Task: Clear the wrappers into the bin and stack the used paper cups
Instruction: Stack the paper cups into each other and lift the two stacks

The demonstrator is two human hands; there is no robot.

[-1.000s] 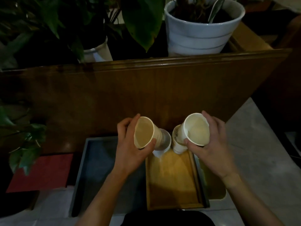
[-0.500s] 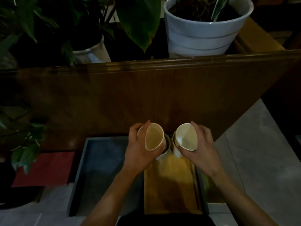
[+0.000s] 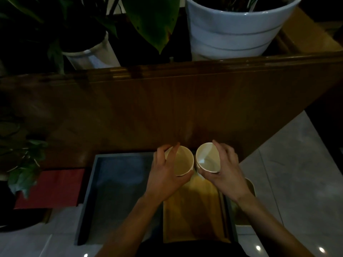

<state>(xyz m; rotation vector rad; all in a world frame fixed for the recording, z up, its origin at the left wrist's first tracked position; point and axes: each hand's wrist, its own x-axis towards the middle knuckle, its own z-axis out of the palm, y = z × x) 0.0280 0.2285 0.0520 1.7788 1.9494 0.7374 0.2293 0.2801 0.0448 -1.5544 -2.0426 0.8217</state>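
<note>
Behind the work area stands a dark wooden panel (image 3: 167, 108), smooth and glossy, carrying a glazed white ribbed plant pot (image 3: 232, 32). Below it lies a grey rectangular tray (image 3: 89, 201) with matte walls, holding a yellow wooden board (image 3: 194, 216) with visible grain.

Over the last second both cups have come down and drawn together, from raised and tilted apart to nearly rim to rim above the board's far end; the cups that stood between them are now hidden. This suggests nesting is imminent, though no stack is yet formed.

The left hand (image 3: 163, 175) is clasped around a tan-lined paper cup (image 3: 182, 161); the right hand (image 3: 225, 169) is clasped around a white paper cup (image 3: 207, 157). Both are thin, tapered and round-rimmed, mouths tilted toward the camera. No wrappers or bin are discernible.
</note>
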